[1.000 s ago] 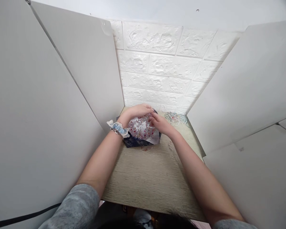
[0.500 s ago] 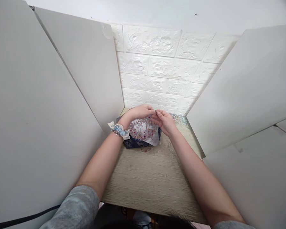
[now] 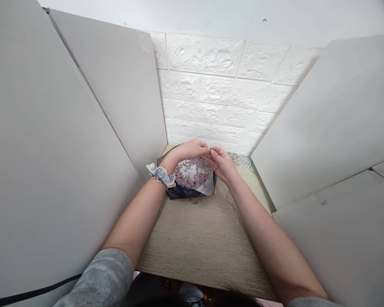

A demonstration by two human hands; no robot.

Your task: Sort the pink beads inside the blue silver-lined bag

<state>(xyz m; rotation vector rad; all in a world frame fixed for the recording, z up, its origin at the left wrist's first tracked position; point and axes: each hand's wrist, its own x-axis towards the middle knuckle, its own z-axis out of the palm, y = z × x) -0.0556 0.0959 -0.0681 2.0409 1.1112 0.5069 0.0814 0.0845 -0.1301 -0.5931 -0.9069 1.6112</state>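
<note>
My left hand (image 3: 194, 149) hangs over the back of a dark blue patterned box (image 3: 187, 192) with a pale lining. Many small pink, red and clear beads (image 3: 193, 172) lie inside it. A blue and white scrunchie (image 3: 161, 175) and a metal bracelet circle my left wrist. My right hand (image 3: 222, 163) meets my left fingertips above the box's right back side. Both hands pinch at the same spot; what they hold is too small to make out.
A heap of clear, bluish beads (image 3: 243, 162) lies at the back right of the wooden table (image 3: 201, 243). Thin bead strands (image 3: 233, 202) rest near my right wrist. White panels flank the table, and a white brick-pattern wall (image 3: 211, 89) stands behind.
The fingertips of both hands have shifted very slightly against each other. The box and the beads remain in place.
</note>
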